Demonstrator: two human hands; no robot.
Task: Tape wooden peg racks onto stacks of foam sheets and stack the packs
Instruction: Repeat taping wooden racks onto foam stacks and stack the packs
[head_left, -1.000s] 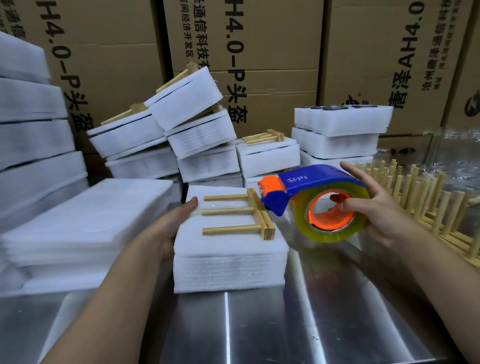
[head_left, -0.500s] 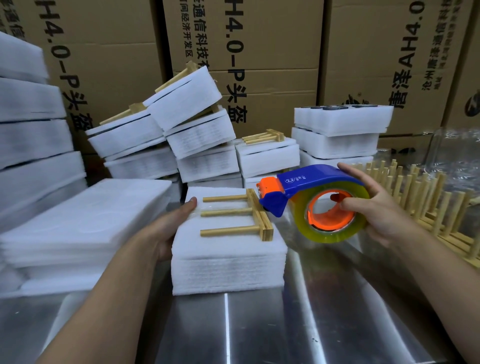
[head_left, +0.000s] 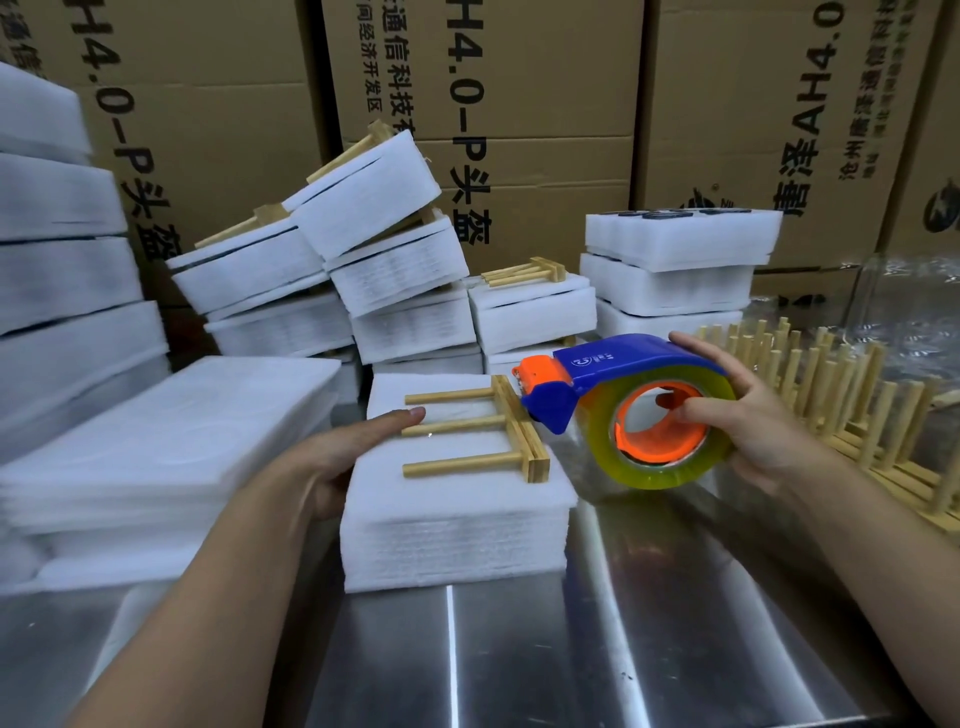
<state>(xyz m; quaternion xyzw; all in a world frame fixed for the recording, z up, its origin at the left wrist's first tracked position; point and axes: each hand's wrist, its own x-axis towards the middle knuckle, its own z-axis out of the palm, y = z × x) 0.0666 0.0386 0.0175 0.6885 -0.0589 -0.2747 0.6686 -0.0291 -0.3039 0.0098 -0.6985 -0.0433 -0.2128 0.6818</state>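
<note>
A stack of white foam sheets (head_left: 457, 525) sits on the steel table (head_left: 571, 649) in front of me. On top of it lies a wooden peg rack (head_left: 498, 434), three pegs pointing left. My left hand (head_left: 337, 457) rests flat against the stack's left side, fingertips reaching onto the top near the middle peg. My right hand (head_left: 748, 421) grips a blue and orange tape dispenser (head_left: 639, 410) with a roll of clear tape. Its orange nose sits just right of the rack's bar, close to touching it.
Finished foam packs with racks (head_left: 374, 260) pile up behind, some tilted. A low pile of wide foam sheets (head_left: 156, 447) lies at the left, with tall foam stacks (head_left: 57, 270) beyond. Loose peg racks (head_left: 857, 405) stand at the right. Cardboard boxes (head_left: 519, 104) form the back wall.
My left hand has slid forward so its fingers lie on the foam top by the pegs. The tape dispenser has edged a little left toward the rack's bar.
</note>
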